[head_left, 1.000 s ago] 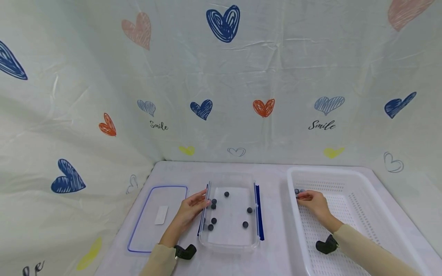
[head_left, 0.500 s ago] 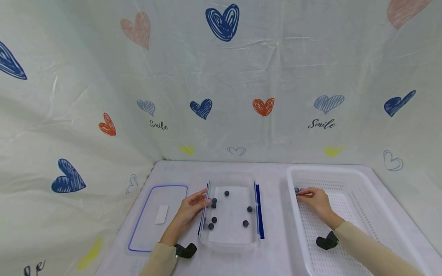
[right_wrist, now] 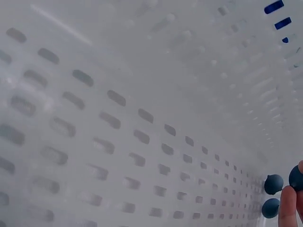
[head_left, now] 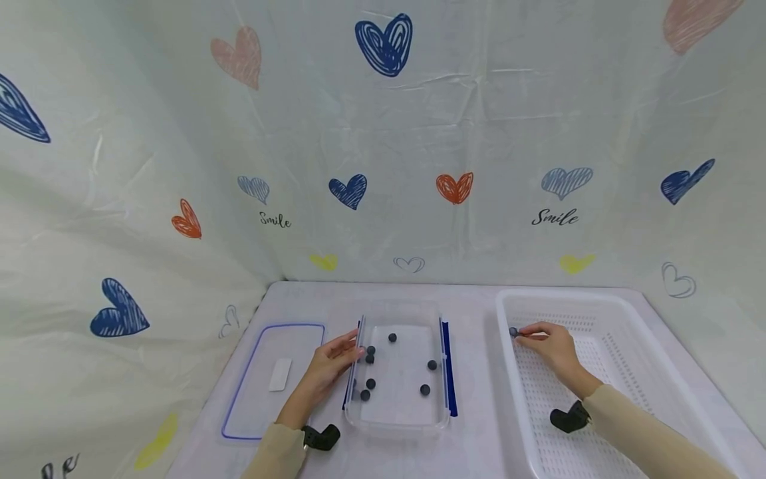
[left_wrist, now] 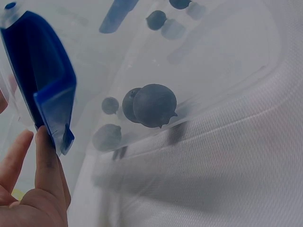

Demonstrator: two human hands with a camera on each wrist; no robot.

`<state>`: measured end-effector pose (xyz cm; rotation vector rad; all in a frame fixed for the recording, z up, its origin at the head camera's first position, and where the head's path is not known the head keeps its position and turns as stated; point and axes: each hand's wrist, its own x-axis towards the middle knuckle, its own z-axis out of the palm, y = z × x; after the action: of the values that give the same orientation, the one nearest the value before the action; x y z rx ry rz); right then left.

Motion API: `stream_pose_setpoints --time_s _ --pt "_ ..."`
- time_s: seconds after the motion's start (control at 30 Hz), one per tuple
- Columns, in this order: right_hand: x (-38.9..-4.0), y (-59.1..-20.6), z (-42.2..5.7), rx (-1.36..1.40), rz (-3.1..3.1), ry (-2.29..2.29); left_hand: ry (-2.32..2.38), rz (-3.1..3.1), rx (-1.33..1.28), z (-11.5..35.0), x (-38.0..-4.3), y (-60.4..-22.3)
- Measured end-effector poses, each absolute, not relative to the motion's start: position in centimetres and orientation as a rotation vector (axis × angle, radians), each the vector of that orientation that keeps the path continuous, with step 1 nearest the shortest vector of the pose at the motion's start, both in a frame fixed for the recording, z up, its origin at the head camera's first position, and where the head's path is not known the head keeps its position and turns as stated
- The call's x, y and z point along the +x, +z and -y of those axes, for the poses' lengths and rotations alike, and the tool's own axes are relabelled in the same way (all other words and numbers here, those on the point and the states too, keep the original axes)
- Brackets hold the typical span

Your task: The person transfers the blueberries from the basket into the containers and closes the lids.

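My left hand (head_left: 331, 363) is at the left side of a clear plastic box (head_left: 397, 426), thumb over the rim and fingers along the outside. In the left wrist view its fingertips touch the blue latch (left_wrist: 57, 80). Several dark blueberries (head_left: 392, 338) lie scattered in the box. Inside the white basket (head_left: 529, 426), my right hand (head_left: 553, 347) pinches a blueberry (right_wrist: 296, 178) between thumb and fingers, close to the basket's left wall. Two more blueberries (right_wrist: 273, 184) sit right beside those fingertips in the right wrist view.
A clear lid (head_left: 248, 379) with a blue seal lies flat left of the box, a white rectangular piece (head_left: 280, 374) on it. The box's right latch (head_left: 449, 369) hangs outward. A heart-printed sheet (head_left: 413, 133) rises behind the table.
My right fingertips have shifted slightly up and right in the basket, and the blueberry by the left wall shows more plainly. The left hand and the box have stayed put.
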<state>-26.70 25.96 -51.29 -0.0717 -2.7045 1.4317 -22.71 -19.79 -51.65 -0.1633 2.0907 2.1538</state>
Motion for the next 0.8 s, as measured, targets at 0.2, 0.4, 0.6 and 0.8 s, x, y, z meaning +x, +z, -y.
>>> stream_pose_setpoints --time_s 0.2,0.4,0.6,0.8 --pt "-26.2 -50.3 -26.0 -0.061 2.665 1.493 2.160 -2.083 -0.191 19.7 -22.6 -51.6" --pt "-25.8 -49.1 -25.8 -0.038 2.598 1.578 2.147 -2.101 -0.181 19.7 -22.7 -51.7" --pt "-25.3 -47.5 -25.5 0.005 2.524 1.648 2.149 -2.087 -0.166 19.8 -22.7 -51.6" --pt "-25.1 -45.6 -25.2 0.099 2.442 1.710 2.139 -2.103 -0.173 19.7 -22.7 -51.7"
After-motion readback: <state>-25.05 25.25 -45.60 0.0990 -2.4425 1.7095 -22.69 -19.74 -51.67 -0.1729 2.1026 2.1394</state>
